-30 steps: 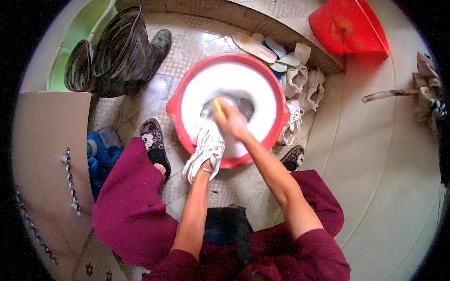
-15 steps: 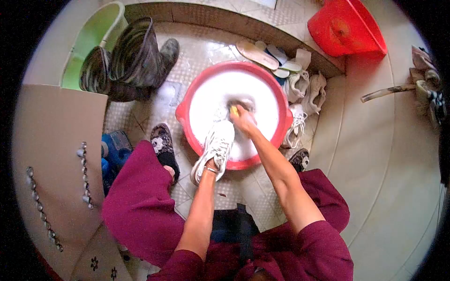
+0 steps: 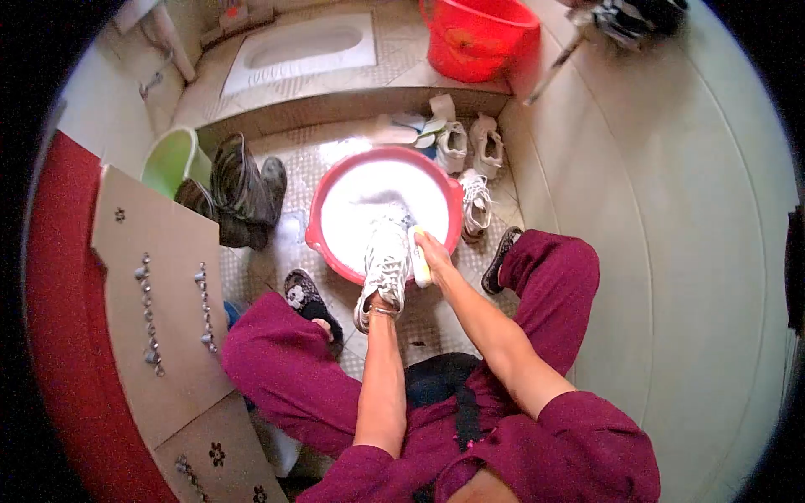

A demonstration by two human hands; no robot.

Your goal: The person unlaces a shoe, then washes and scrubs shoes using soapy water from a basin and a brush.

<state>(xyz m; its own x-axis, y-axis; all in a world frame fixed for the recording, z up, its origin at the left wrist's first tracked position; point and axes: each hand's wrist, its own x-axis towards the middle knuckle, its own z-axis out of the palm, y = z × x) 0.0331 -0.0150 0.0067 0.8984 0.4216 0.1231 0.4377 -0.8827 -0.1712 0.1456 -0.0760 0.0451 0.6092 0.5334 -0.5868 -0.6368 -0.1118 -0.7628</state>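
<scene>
My left hand (image 3: 382,300) is pushed into the opening of a white lace-up sneaker (image 3: 387,256) and holds it up, its fingers hidden inside. The sneaker's toe points away from me over a red basin (image 3: 457,201) filled with white suds (image 3: 360,180). My right hand (image 3: 433,254) is closed around a yellow and white scrub brush (image 3: 420,260), held along the sneaker's right side near the basin's front rim. The bristles cannot be made out clearly.
More white sneakers (image 3: 475,201) and insoles (image 3: 394,128) lie right of and behind the basin. Dark rubber boots (image 3: 243,189) and a green bucket (image 3: 172,159) stand left. A red bucket (image 3: 478,42) and squat toilet (image 3: 306,52) are on the raised step; a cabinet (image 3: 172,310) is at left.
The brush has come out of the suds and back toward me, beside the sneaker. My left hand still holds the sneaker over the basin. The view has tilted up, showing the squat toilet.
</scene>
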